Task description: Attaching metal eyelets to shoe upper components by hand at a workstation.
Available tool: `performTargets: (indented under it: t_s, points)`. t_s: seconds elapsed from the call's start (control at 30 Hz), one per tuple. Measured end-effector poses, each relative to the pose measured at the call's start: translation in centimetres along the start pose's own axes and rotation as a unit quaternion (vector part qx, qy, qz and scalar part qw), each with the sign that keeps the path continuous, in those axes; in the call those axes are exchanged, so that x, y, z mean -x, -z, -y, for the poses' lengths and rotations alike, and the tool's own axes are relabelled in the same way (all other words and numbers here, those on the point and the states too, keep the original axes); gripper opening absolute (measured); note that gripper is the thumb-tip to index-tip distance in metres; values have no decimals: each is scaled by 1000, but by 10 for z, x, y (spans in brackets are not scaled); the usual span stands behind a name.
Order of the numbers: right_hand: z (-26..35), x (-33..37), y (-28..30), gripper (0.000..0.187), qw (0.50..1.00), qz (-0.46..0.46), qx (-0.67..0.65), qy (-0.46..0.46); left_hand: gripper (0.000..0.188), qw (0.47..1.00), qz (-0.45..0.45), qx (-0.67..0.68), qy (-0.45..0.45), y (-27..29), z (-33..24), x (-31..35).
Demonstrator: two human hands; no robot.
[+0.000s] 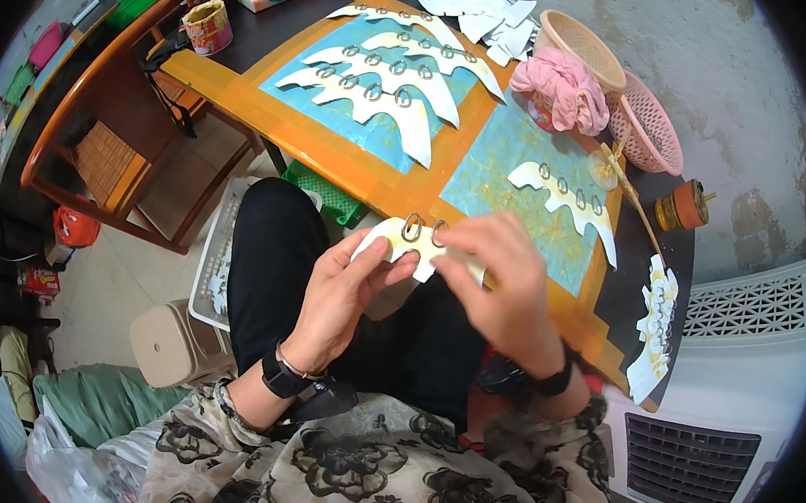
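Note:
Above my lap, my left hand (325, 302) is closed on a white scalloped card strip (386, 238), thumb on top and fingers beneath. An oval metal ring (412, 227) stands on the strip's upper edge. My right hand (508, 277) pinches at the strip's right part, by a second ring (439, 233); its fingers hide most of that end. On the table ahead, several similar strips with metal rings (379, 113) lie in overlapping rows on a blue sheet (312, 80). Another ringed strip (563, 198) rests by itself on the right-hand blue sheet (473, 176).
More ringed strips (655, 337) are stacked at the table's right edge, near a thin stick (641, 202). White card pieces (480, 12) are heaped at the back. Beside them stand plastic baskets (642, 127), a pink cloth (560, 91) and a jar (680, 206). A wooden chair (114, 131) is left.

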State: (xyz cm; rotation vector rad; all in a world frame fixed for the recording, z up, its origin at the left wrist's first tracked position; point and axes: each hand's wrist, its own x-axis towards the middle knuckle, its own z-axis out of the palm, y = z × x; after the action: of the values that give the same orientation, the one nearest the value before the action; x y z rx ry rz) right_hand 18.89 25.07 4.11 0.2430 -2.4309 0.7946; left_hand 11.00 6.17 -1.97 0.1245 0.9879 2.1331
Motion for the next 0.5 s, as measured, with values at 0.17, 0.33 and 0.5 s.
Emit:
performTargets:
  t_s: [0.17,0.33,0.5]
  points:
    - [-28,-44,16,24,985,113,-92,-94,37,997,22,-67,-29,-1,-5,-2]
    - [-44,-57,15,20,884,276,-285,-247,37,990,83,-115,-16,-3,-20,-7]
    - [-57,-48,7,16,873,197,-359,-265,47,995,67,-62,-49,-8,-28,-4]
